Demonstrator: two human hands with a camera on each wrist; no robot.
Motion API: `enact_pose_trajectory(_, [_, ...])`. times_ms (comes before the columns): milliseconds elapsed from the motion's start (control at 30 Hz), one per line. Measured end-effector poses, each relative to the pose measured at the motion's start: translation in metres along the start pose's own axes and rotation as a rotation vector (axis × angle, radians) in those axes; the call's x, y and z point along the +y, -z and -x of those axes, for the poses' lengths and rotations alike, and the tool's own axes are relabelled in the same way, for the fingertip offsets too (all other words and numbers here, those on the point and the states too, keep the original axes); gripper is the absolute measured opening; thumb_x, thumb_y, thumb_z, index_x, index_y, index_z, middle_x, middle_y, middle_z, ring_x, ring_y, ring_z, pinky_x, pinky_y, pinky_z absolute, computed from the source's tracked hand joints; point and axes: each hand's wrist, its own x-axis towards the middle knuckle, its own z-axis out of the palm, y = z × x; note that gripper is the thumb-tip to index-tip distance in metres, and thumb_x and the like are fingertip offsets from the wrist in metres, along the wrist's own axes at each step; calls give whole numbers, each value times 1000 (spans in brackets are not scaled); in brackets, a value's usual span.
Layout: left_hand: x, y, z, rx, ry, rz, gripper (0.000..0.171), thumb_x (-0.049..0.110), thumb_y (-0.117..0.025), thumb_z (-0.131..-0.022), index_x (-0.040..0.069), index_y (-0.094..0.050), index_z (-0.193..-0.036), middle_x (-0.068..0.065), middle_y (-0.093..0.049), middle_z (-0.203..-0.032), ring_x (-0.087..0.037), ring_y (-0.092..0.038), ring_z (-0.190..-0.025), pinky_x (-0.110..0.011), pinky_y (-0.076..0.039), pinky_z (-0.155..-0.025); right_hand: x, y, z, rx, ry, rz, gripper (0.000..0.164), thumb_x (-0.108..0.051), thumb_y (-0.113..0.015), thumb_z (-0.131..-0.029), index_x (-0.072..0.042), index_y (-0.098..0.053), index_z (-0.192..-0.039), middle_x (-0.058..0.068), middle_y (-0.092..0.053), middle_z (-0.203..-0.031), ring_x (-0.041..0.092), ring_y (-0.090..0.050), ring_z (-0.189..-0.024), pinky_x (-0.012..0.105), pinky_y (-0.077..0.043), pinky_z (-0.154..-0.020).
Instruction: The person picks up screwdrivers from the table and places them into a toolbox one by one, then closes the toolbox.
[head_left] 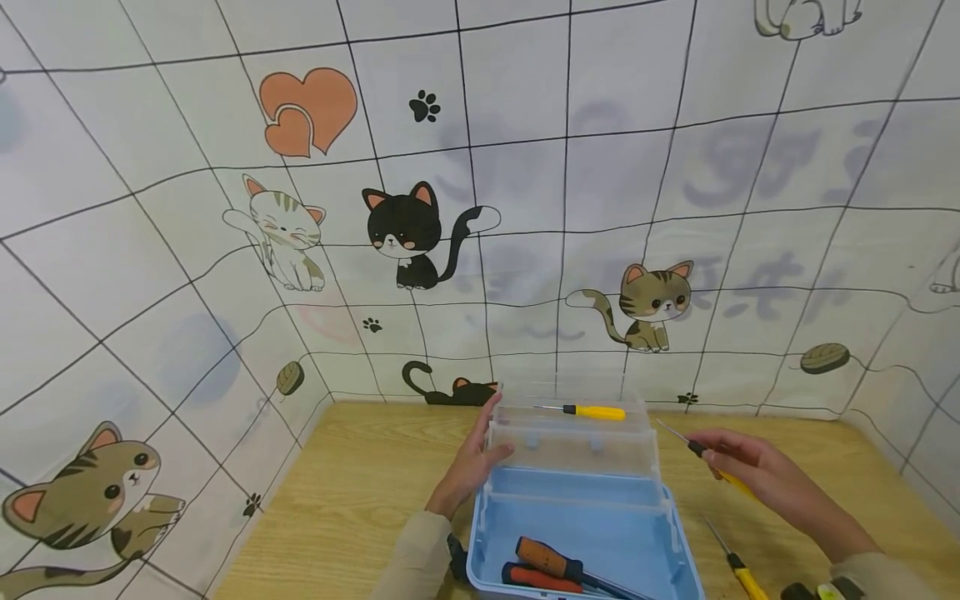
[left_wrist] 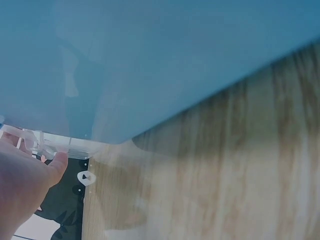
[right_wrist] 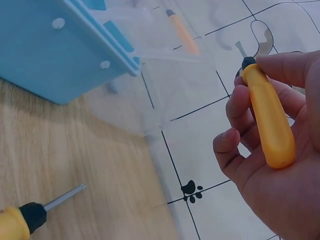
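A light blue toolbox (head_left: 615, 533) stands on the table with its clear lid (head_left: 570, 454) raised. My left hand (head_left: 469, 467) grips the lid's left edge, thumb on the near face. In a lid compartment lies a small yellow screwdriver (head_left: 600, 412). To the right of the lid, my right hand (head_left: 772, 479) holds another yellow screwdriver (right_wrist: 272, 125) in the air, its black collar pinched by thumb and fingers and its blade pointing away from the palm. Inside the box lie a screwdriver with a brown-orange handle (head_left: 547, 557) and a red-handled tool (head_left: 547, 578).
On the wooden table (head_left: 360, 492), right of the box, lies a third yellow screwdriver (head_left: 742, 575). A dark and green object (head_left: 828, 592) shows at the lower right edge. Behind the table rises a wall covering (head_left: 525, 275) printed with cats and grid lines.
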Motion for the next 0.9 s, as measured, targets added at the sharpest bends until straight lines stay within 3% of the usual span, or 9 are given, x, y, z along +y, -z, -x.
enact_pose_trajectory(300, [-1,0,0,1,-13,-5,82,9,-60,-96,37,-16,-158,-5,-32,-155,-32,-37,-137,-61,-35,-107,-13,-2,-12,0,71,13,39,-20,-51,-105,1,-52,-137,2,-62,-99,21,-56,-86,29,-49,-68])
enact_pose_trajectory(667, [2,0,0,11,-11,-26,83,11,-63,-95,36,-16,-158,-5,-29,-158,-28,-32,-142,-61,-28,-111,-27,-5,-23,-6,30,50,41,-27,-52,-104,-3,-52,-138,8,-58,-91,19,-54,-82,32,-45,-63])
enact_pose_trajectory(800, [1,0,0,12,-18,-24,82,10,-63,-94,41,-18,-157,-8,-23,-162,-28,-26,-145,-64,-23,-113,-31,-7,-27,0,18,59,41,-29,-54,-103,-8,-54,-137,12,-56,-92,20,-52,-81,33,-41,-58])
enact_pose_trajectory(900, [1,0,-1,16,-20,-31,82,10,-63,-94,44,-20,-155,-3,-20,-164,-27,-20,-148,-66,-16,-114,-34,-10,-30,-3,31,55,40,-30,-55,-103,-8,-56,-136,12,-56,-93,21,-53,-81,33,-42,-59])
